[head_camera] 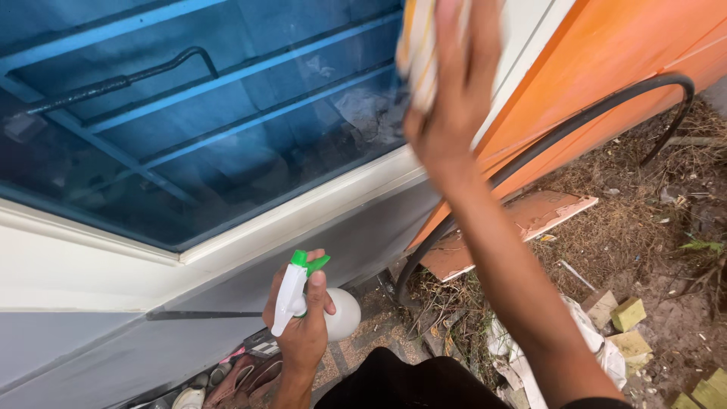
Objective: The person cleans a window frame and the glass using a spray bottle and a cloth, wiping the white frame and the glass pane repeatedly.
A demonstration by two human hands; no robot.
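A broad pane of blue-tinted window glass (189,121) fills the upper left, smooth and dusty, set in a cream painted frame (303,208) with dark bars showing behind it. Right of the window stands a flat orange wall panel (606,68), and a black rubber hose (575,121) loops across its lower edge. Below and right of the window the ground (651,250) is dry grass, scrap board and pale broken blocks.

The right hand (447,91) is raised at the window's upper right corner, fingers (462,23) curled around a folded cloth (419,45), yellowish and soft, pressed against the glass edge; the hand is blurred.

Below the window's lower frame, the left hand (303,326) grips a small spray bottle (333,310): rounded white plastic body, white trigger head and green nozzle tip. Its fingers wrap closed round the neck, thumb lying up beside the trigger.
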